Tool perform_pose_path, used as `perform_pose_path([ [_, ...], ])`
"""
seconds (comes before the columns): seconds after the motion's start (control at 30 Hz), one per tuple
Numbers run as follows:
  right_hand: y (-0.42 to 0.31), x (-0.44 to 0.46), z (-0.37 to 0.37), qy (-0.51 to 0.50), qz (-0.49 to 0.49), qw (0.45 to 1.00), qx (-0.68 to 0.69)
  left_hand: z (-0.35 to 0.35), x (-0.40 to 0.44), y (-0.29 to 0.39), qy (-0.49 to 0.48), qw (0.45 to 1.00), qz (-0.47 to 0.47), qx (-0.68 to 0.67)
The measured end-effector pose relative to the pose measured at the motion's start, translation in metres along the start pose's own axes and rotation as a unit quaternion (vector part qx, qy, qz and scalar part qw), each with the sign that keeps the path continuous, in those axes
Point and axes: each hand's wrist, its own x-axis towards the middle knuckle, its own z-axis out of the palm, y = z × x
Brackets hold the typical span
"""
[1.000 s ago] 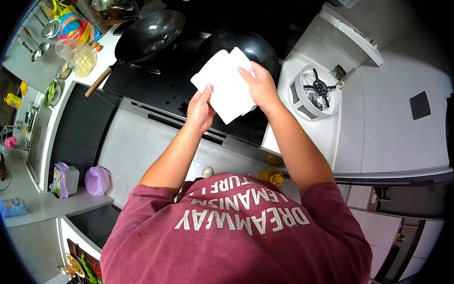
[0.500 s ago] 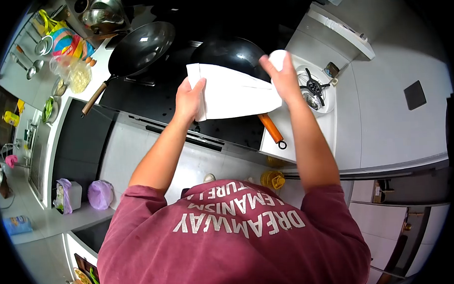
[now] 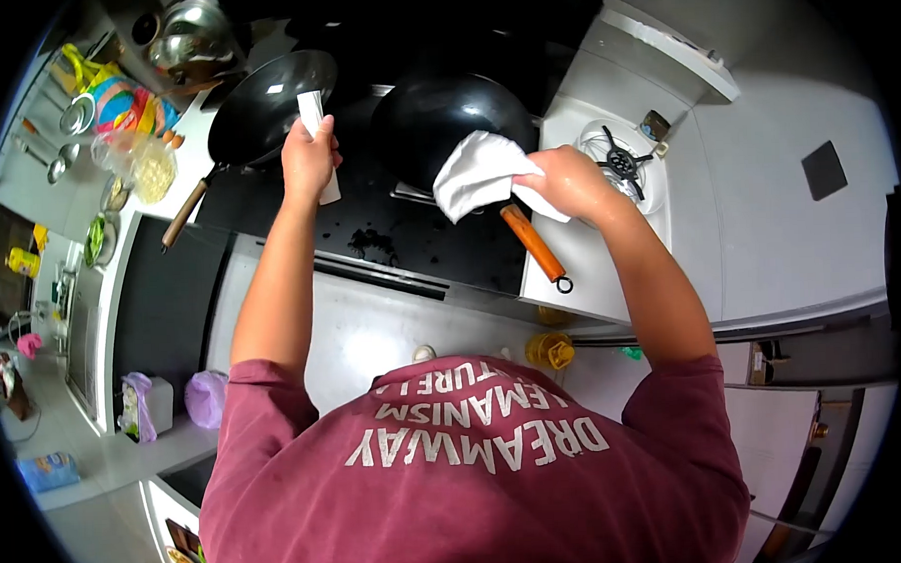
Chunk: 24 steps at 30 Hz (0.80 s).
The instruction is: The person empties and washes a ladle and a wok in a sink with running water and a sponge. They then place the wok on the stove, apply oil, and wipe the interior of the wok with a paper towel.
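The sheet [image 3: 478, 173] and strip [image 3: 310, 110] were coloured white, the left wok [image 3: 251, 120] and right wok [image 3: 435, 113] black. The right handle [image 3: 534, 245] was toned orange, left handle [image 3: 184, 215] brown; the maroon shirt [image 3: 459, 514] was printed with white lettering [image 3: 476, 441].

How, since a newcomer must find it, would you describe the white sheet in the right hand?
On the black stove, find the right wok. By the orange handle near it, the right hand grips the white sheet. It looks loose and crumpled, unlike the narrow, straight-edged white strip in the left hand.
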Motion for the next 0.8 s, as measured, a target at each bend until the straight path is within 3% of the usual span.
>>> perform_pose_path([
  [0.2, 0.085, -0.007, -0.009, 0.240, 0.109, 0.952, 0.156, 0.119, -0.015, 0.073, -0.252, 0.964, -0.035, -0.078],
  [0.23, 0.101, -0.009, -0.013, 0.265, 0.105, 0.941, 0.183, 0.147, -0.021, 0.093, -0.278, 0.958, -0.003, -0.064],
  [0.27, 0.107, -0.016, -0.027, 0.228, 0.155, 0.932, 0.234, 0.174, -0.026, 0.112, -0.301, 0.952, 0.029, -0.048],
  [0.33, 0.152, -0.014, -0.025, 0.273, 0.181, 0.907, 0.266, 0.235, -0.015, 0.137, -0.347, 0.908, 0.214, 0.097],
  [0.37, 0.164, -0.021, -0.037, 0.278, 0.192, 0.894, 0.294, 0.264, -0.010, 0.147, -0.282, 0.874, 0.360, 0.166],
  [0.47, 0.211, -0.031, -0.054, 0.407, 0.191, 0.857, 0.252, 0.346, 0.011, 0.197, -0.211, 0.854, 0.435, 0.189],
  [0.5, 0.226, -0.034, -0.062, 0.418, 0.188, 0.842, 0.284, 0.368, 0.019, 0.217, -0.229, 0.869, 0.378, 0.224],
  [0.63, 0.298, -0.021, -0.063, 0.467, 0.172, 0.801, 0.333, 0.470, 0.086, 0.236, -0.109, 0.833, 0.489, 0.236],
  [0.73, 0.311, -0.012, -0.060, 0.477, 0.138, 0.773, 0.396, 0.505, 0.104, 0.254, -0.119, 0.828, 0.456, 0.304],
  [0.8, 0.322, 0.003, -0.045, 0.475, 0.119, 0.769, 0.411, 0.527, 0.102, 0.241, -0.049, 0.818, 0.494, 0.290],
])
